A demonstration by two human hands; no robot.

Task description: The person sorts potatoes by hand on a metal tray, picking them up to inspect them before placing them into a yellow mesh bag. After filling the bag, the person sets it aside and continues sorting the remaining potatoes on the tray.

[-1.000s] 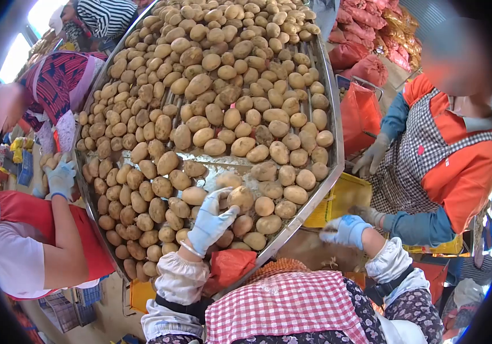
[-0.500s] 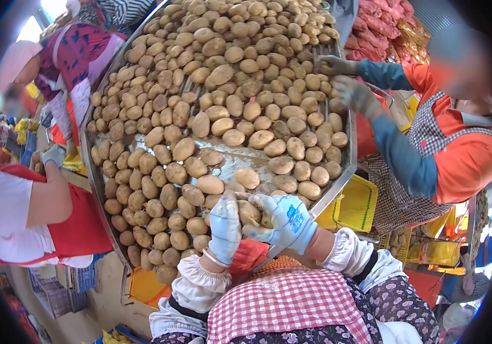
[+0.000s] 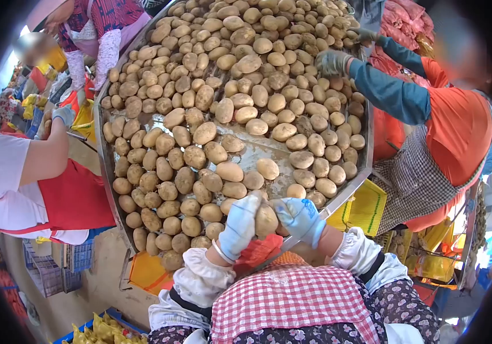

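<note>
A potato (image 3: pixel 266 221) is held up at the near edge of the sorting table, between my two gloved hands. My left hand (image 3: pixel 239 226), in a light blue and white glove, is closed around its left side. From the other side my right hand (image 3: pixel 301 221), in a matching glove with a blue print, has its bent fingers against the same potato. Loose potatoes (image 3: pixel 184 179) cover much of the metal-rimmed table (image 3: pixel 360 183) beyond my hands. Below the left hand, part of a red bag (image 3: pixel 257 252) shows at the table edge.
Across on the right, a co-worker's gloved hand (image 3: pixel 333 63) is over the potatoes. Another co-worker's gloved hand (image 3: pixel 64 114) is at the left side. A yellow basket (image 3: pixel 366 207) hangs by the right rim; blue crates (image 3: pixel 79 255) stand on the floor at left.
My hands have drawn slightly apart, and the potato between them shows more fully. The co-worker's hands on the right have shifted over the table. The whole view has tilted a little.
</note>
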